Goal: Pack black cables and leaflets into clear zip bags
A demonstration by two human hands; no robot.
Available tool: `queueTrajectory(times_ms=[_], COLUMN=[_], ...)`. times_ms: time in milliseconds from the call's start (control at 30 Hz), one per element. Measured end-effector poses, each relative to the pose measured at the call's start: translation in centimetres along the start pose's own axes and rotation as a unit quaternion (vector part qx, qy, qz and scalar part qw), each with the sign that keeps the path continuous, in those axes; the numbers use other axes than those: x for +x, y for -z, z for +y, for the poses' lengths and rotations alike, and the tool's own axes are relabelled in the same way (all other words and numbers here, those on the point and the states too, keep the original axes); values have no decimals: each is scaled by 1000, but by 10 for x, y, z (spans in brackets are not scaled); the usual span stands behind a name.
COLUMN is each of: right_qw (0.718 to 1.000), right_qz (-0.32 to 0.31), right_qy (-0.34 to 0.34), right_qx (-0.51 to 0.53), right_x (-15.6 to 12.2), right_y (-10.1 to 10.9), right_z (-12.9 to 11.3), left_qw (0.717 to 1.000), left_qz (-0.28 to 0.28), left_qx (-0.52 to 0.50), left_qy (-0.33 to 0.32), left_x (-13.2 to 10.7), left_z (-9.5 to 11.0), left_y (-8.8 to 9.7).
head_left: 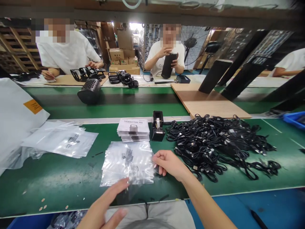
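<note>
A stack of clear plastic bags (128, 162) with dark printing lies on the green bench in front of me. My right hand (168, 163) is at the stack's right edge, its thumb and fingers pinched on the rim of a bag. My left hand (111, 197) is over the near edge of the stack, slightly blurred, fingers stretched out and thumb apart. Just behind the bags sits a pile of printed booklets (133, 127) reading "THUNDERTRAIL PRO". A black tape dispenser (157, 125) stands beside the booklets.
A large heap of coiled black cables (209, 143) covers the bench at right. More plastic bags (69, 140) and a big white sack (19, 114) lie at left. Across the bench are a black speaker (89, 91), a wooden board (209, 101) and co-workers (166, 54).
</note>
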State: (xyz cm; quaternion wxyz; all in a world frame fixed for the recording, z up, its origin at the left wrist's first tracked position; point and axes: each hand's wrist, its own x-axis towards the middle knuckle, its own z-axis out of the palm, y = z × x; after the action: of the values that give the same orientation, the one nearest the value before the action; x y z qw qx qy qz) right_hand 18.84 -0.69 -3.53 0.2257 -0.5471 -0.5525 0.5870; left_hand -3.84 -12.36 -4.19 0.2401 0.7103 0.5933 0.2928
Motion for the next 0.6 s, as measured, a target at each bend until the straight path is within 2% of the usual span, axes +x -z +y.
queueTrajectory(times_ms=[67, 133, 233, 300, 433, 500, 600], right_qw=[1000, 999, 997, 995, 993, 993, 994], right_qz=[13, 23, 45, 59, 54, 45, -13], right_qy=[-3, 1, 14, 23, 35, 35, 18], right_qx=[22, 39, 63, 78, 104, 102, 105], right_x=[-2, -4, -4, -2, 3, 4, 6], right_y=[0, 0, -6, -16, -38, -44, -44], right_z=[2, 5, 9, 9, 6, 4, 2], left_qw=[997, 990, 994, 997, 977, 966, 958], left_qz=[-54, -89, -65, -46, -70, -73, -78], left_qx=[34, 86, 90, 34, -112, -159, -198], left_qy=[-54, -70, -13, 49, 166, 193, 190], left_x=[19, 38, 60, 68, 77, 81, 83], left_z=[-6, -11, -6, 4, 25, 26, 20], left_y=[-5, -5, 0, -1, -17, -26, -31])
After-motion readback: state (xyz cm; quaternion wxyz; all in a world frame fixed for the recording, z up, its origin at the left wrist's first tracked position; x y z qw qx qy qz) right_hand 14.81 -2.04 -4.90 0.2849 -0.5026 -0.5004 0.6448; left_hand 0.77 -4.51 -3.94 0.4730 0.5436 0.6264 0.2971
